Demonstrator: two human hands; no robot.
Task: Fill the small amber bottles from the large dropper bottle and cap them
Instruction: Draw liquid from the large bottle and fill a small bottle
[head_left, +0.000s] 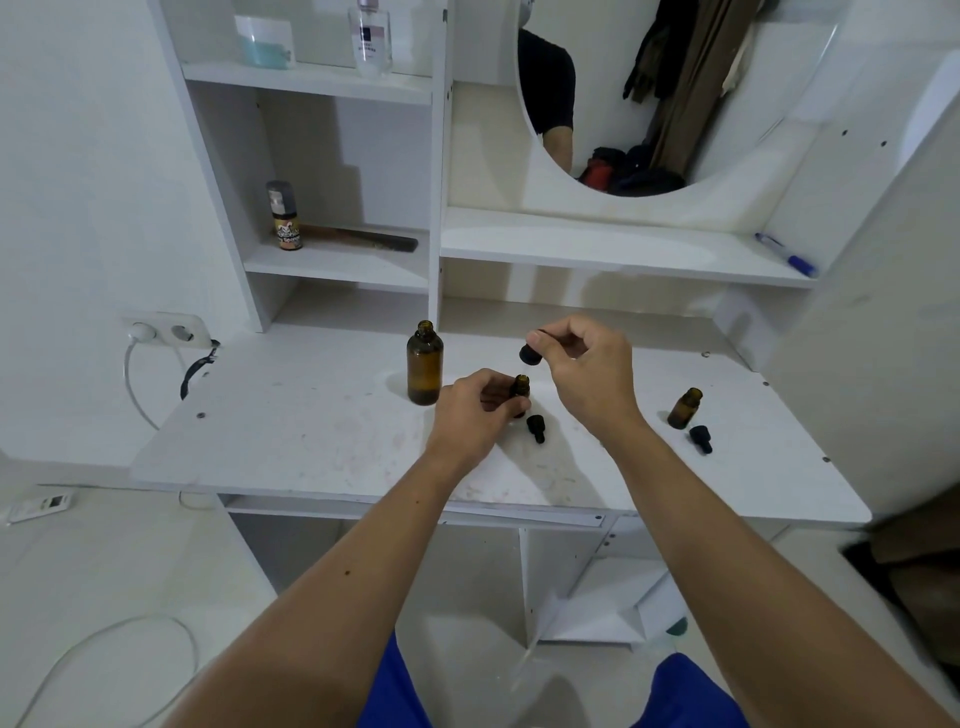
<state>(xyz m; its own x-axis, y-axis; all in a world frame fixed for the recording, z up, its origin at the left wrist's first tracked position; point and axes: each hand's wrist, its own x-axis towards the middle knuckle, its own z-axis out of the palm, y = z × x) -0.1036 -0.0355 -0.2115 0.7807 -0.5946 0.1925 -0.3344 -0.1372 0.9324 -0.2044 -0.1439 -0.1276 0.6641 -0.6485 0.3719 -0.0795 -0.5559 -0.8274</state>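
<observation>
Small amber bottle (521, 387) upright, mouth up, on bench (291, 431); left hand (475, 415) fingers curl round it. Right hand (582, 364) pinches black dropper cap (530, 354) just above. Large amber bottle (425, 366) upright, uncapped, beside.

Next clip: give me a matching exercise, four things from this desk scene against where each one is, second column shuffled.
Things:
1. large amber bottle
2. dropper cap
3. blue pen
4. comb

Places:
A. on the shelf under the mirror
B. pinched in the right hand
C. standing open on the desk, beside the left hand
D. in the left shelf compartment, behind a small labelled bottle

Pairs: 1-C, 2-B, 3-A, 4-D
</observation>
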